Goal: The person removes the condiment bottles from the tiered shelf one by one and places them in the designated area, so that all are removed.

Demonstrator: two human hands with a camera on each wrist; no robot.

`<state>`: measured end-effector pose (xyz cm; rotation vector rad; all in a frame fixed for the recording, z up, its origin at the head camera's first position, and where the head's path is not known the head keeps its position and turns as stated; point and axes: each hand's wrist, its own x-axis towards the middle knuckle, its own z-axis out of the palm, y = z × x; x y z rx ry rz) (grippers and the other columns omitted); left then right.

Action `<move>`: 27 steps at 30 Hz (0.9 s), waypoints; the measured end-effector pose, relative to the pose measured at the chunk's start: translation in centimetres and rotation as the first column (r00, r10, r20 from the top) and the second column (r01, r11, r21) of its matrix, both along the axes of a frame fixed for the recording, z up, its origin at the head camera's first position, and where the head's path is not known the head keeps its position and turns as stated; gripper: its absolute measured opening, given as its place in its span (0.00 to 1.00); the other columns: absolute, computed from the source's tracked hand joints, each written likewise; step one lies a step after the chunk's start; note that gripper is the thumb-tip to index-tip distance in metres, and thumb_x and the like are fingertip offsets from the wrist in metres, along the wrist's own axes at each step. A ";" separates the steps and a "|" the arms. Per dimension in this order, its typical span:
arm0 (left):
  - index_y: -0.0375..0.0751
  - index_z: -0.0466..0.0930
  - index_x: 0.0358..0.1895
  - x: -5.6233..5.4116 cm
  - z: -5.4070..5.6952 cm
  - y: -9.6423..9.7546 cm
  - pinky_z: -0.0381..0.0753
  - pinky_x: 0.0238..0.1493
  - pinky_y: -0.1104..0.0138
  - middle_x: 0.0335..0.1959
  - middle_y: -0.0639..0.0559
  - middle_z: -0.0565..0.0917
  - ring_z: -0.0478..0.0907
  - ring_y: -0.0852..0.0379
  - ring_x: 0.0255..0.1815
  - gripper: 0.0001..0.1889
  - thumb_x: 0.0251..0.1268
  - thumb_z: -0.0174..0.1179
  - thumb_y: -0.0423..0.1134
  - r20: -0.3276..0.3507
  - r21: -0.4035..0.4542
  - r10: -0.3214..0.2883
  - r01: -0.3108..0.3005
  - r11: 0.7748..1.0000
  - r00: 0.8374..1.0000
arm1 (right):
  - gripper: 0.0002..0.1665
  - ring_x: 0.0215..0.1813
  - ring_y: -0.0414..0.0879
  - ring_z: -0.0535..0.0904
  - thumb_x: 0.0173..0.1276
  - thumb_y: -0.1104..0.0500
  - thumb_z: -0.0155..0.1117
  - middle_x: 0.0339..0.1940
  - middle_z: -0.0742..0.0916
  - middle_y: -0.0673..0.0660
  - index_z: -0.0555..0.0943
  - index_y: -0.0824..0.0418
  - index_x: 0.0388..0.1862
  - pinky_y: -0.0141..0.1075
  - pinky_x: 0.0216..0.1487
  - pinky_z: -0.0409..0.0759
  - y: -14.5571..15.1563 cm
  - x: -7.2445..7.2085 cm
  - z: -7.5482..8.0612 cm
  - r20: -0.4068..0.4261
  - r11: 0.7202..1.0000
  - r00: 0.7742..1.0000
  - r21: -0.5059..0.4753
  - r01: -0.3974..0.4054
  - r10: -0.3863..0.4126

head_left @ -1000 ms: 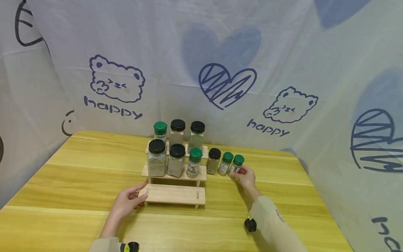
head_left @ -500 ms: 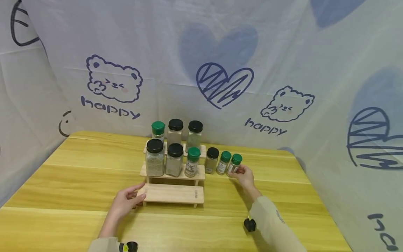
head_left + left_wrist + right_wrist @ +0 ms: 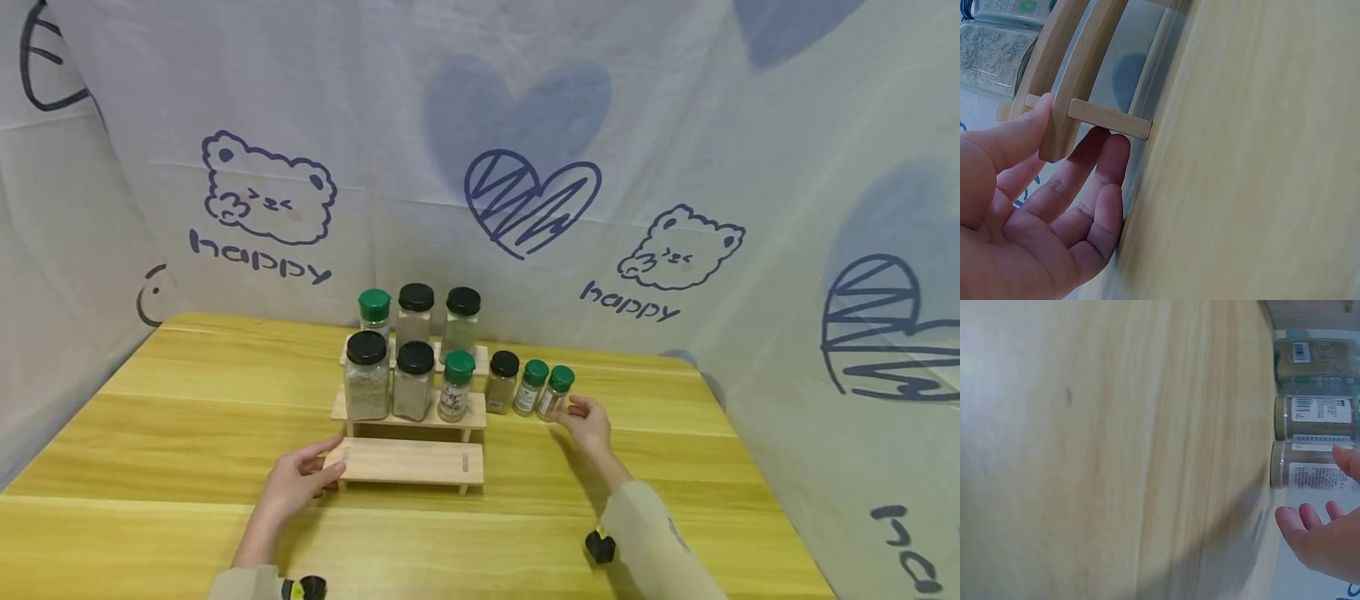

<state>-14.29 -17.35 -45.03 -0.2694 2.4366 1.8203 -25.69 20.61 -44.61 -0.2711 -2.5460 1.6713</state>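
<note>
My left hand (image 3: 294, 482) holds the left end of the low front wooden shelf (image 3: 405, 461), the thumb on its upper edge. In the left wrist view the fingers curl beneath the shelf end (image 3: 1060, 134), beside its leg. My right hand (image 3: 588, 427) is at the rightmost green-lidded spice jar (image 3: 555, 396), which stands upright on the table. In the right wrist view the thumb overlaps the label of that jar (image 3: 1310, 475), while the loosely bent fingers stand apart from it. To its left are another green-lidded jar (image 3: 529, 392) and a black-lidded one (image 3: 501, 388).
Behind the front shelf, the middle shelf (image 3: 472, 410) carries two black-lidded jars and a green-lidded jar (image 3: 455, 392). The back shelf (image 3: 481, 358) bears three more jars, close to the printed curtain (image 3: 525, 292). Wooden tabletop (image 3: 570, 525) stretches around the shelves.
The right fingers have loosened and drawn slightly away from the rightmost jar, which stays in place. The left hand keeps its hold on the front shelf. The head view shifts slightly.
</note>
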 end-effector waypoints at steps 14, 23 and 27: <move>0.35 0.66 0.61 0.1 0.1 -0.1 0.76 0.34 0.65 0.50 0.31 0.73 0.69 0.41 0.51 0.26 0.59 0.59 0.39 0.011 -0.004 0.005 -0.005 1.000 1.000 | 0.21 0.45 0.59 0.74 0.57 0.68 0.61 0.44 0.77 0.73 0.70 0.79 0.48 0.27 0.37 0.74 0.0 1.6 0.8 -0.084 1.000 0.996 -0.009 0.030 -0.030; 0.35 0.66 0.61 0.1 0.2 0.0 0.76 0.33 0.65 0.50 0.31 0.73 0.68 0.40 0.52 0.26 0.59 0.59 0.38 0.013 0.007 0.004 -0.004 1.000 1.000 | 0.14 0.33 0.40 0.75 0.56 0.72 0.61 0.37 0.81 0.68 0.74 0.79 0.41 0.24 0.32 0.74 -1.2 2.3 2.0 -0.199 0.995 0.978 -0.097 0.037 -0.056; 0.35 0.66 0.60 0.0 0.2 0.0 0.76 0.33 0.65 0.50 0.31 0.73 0.70 0.41 0.50 0.26 0.59 0.59 0.38 0.012 0.007 0.004 -0.004 1.000 1.000 | 0.14 0.31 0.36 0.74 0.56 0.72 0.60 0.35 0.81 0.66 0.75 0.80 0.41 0.24 0.31 0.74 -1.9 2.5 2.6 -0.224 0.988 0.974 -0.152 0.009 -0.043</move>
